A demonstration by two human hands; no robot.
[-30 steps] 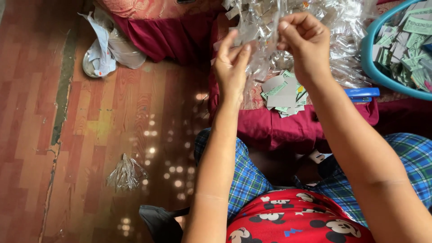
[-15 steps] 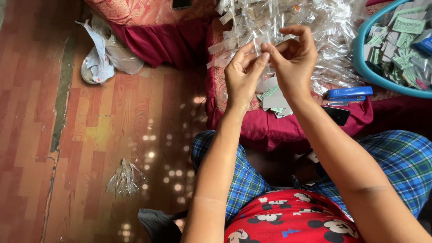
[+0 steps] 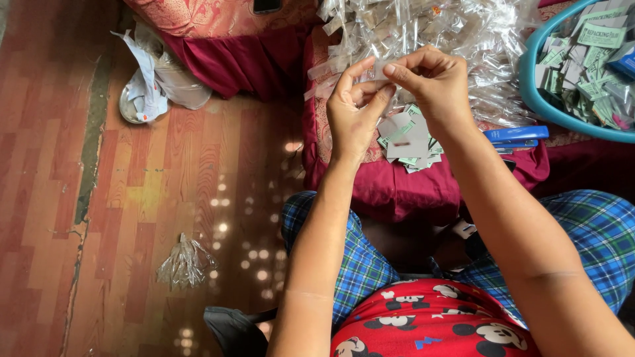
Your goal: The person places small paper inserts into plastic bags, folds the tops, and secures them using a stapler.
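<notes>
Both hands, left hand (image 3: 352, 112) and right hand (image 3: 433, 82), had fingers pinched shut on one small clear plastic sleeve (image 3: 382, 71). Paper slips (image 3: 405, 140) sat just below.

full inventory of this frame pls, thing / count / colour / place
small clear bag: one, transparent, pinched between both hands
clear bags pile: many, transparent, on the cushion top, upper middle
paper slips: small stack, white and green, on the cushion below the hands
stapler: one, blue, right of the slips
basin: one, teal, upper right, holding green and white packets
cushion: one, maroon, in front of the knees
crumpled bag: one, clear, on the wood floor, lower left
white bags: a bundle, white, floor upper left
left hand: one, on the small bag
right hand: one, on the small bag
</notes>
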